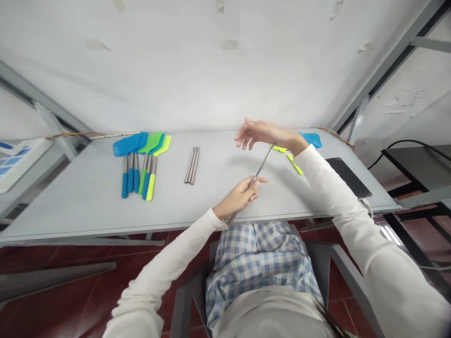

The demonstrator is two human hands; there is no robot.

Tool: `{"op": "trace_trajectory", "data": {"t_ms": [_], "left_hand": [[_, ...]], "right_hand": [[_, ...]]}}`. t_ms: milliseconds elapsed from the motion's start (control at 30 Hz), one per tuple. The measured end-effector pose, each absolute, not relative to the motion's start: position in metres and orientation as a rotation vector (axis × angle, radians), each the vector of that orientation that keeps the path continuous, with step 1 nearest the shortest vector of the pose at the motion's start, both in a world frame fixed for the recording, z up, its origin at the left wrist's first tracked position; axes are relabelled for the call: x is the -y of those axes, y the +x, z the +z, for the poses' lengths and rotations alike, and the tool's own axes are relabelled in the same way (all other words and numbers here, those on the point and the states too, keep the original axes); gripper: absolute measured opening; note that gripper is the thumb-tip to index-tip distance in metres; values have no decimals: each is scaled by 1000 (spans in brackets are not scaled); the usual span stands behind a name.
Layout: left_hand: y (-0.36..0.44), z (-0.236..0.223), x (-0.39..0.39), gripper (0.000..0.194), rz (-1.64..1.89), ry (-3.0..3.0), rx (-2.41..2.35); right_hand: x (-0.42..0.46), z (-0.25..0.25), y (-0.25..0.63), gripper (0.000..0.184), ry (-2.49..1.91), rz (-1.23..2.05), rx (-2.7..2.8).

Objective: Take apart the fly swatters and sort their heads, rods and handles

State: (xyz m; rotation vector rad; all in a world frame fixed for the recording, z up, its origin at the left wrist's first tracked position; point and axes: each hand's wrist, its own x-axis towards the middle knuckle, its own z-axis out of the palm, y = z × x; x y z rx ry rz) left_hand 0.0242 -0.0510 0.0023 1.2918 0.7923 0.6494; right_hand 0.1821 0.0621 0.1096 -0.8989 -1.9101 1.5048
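Observation:
My left hand (pixel 242 195) is closed round a thin metal rod (pixel 262 164), which slants up and to the right above the grey table (pixel 88 206). My right hand (pixel 259 133) hovers higher, over the far side of the table, with its fingers spread and nothing in it. Just under its wrist lie a lime-green spatula head (pixel 281 149) and a lime-green handle (pixel 295 165). A blue spatula head (pixel 312 139) lies behind the wrist, partly hidden by it.
Several finished blue and green spatulas (pixel 141 157) lie in a row at the left. Three bare metal rods (pixel 192 164) lie mid-table. A dark flat slab (pixel 348 177) sits at the right edge. A white wall stands behind, metal frames at both sides.

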Motion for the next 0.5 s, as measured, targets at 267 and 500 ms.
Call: {"op": "trace_trajectory", "data": {"t_ms": [267, 500], "left_hand": [[19, 28, -8, 31, 625, 1521, -937], [43, 55, -15, 25, 622, 1529, -957]], "right_hand": [[-84, 107, 182, 55, -912, 1463, 2016], [-70, 92, 159, 62, -947, 1425, 2135]]}}
